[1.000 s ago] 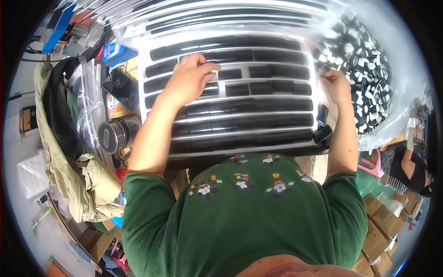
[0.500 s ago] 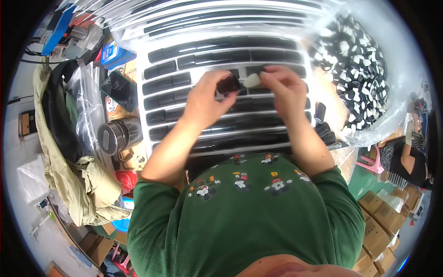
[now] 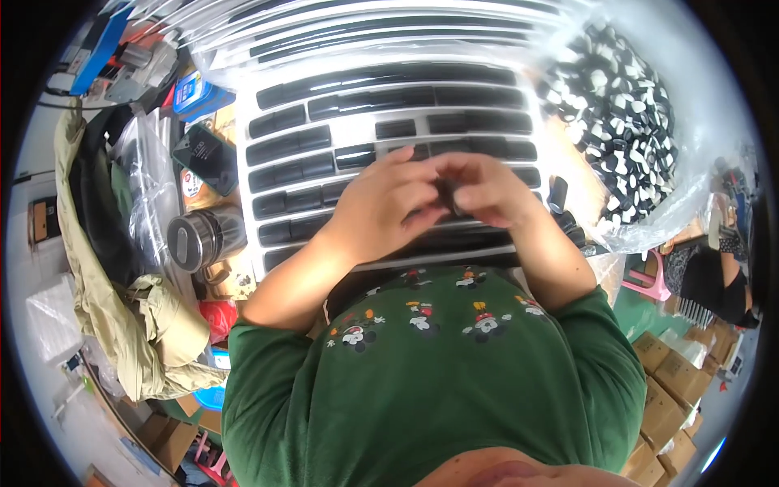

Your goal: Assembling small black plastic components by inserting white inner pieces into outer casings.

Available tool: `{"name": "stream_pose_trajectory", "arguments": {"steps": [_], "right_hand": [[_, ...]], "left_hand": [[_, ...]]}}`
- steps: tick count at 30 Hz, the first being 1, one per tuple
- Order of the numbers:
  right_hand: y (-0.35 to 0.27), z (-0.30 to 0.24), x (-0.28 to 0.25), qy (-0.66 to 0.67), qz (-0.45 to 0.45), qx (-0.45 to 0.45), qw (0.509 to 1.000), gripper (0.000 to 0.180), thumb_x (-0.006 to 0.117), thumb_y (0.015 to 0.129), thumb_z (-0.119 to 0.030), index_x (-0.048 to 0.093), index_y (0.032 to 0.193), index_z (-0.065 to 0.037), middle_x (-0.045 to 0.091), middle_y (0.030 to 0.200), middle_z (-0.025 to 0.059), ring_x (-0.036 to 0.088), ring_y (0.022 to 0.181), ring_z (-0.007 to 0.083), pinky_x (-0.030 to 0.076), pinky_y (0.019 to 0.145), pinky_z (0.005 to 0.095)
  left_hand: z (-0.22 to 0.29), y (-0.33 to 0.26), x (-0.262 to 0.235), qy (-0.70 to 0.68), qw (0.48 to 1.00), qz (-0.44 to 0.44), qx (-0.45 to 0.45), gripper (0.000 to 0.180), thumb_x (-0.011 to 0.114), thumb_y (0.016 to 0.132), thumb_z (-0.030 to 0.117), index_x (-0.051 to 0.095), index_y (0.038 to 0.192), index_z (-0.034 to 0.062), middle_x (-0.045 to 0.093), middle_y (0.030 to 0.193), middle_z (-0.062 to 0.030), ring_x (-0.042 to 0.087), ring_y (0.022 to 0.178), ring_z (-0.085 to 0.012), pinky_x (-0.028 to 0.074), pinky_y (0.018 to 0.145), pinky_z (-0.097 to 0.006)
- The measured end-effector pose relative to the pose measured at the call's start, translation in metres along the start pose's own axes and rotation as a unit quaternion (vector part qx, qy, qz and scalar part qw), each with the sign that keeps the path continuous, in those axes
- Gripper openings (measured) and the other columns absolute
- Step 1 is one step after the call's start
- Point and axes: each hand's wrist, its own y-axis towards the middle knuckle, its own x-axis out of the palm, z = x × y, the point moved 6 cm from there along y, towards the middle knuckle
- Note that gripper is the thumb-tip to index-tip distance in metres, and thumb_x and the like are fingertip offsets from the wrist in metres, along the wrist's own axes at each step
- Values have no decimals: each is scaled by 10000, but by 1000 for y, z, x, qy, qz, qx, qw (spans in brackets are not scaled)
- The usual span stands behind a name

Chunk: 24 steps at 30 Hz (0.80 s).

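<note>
My left hand [image 3: 388, 195] and my right hand [image 3: 485, 193] meet over the lower middle of a white tray [image 3: 352, 130] with rows of glossy black cylindrical pieces [image 3: 292, 146]. Between my curled fingers a short black piece [image 3: 445, 195] shows in part; both hands close around it. My fingers hide most of its shape, and no white piece shows there. Above my hands a single black piece [image 3: 395, 128] lies in its row with white gaps on either side.
At the right, a clear plastic bag [image 3: 649, 231] holds a heap of small black-and-white pieces [image 3: 621, 122]. Loose black pieces [image 3: 558, 195] lie beside the tray. To the left are a phone [image 3: 204, 158], a lidded jar [image 3: 203, 238] and a khaki jacket [image 3: 105, 325]. Clear plastic sheeting [image 3: 219, 57] spans the back.
My hands have come together and moved nearer my body. The white piece my right fingers pinched is hidden from sight. The dark piece from my left hand is between both hands.
</note>
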Motion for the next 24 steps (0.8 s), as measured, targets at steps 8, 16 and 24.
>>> {"name": "stream_pose_trajectory", "arguments": {"steps": [8,16,24], "right_hand": [[-30,6,42,-57,-41,-160,985,531,746,694,-152,498,1133,13,529,1039,41,507,991,124,392,894,285],[-51,-44,-23,-485,262,-213,806,562,756,713,-118,499,1204,-29,564,1145,98,558,1032,195,451,881,330],[-170,-106,-201,-629,677,0,383,373,720,744,-374,634,834,-23,606,881,158,595,886,318,481,773,395]], "left_hand": [[36,2,-6,-158,983,-4,95,470,810,661,67,424,929,79,609,1032,-183,643,965,-309,407,1010,-465],[-22,-6,2,21,995,-37,-89,335,759,667,77,576,948,79,619,1034,-110,582,1032,-314,435,956,-472],[-111,-19,-25,209,951,-128,-189,316,747,708,98,623,998,78,640,993,-95,586,972,-293,441,874,-379]]}}
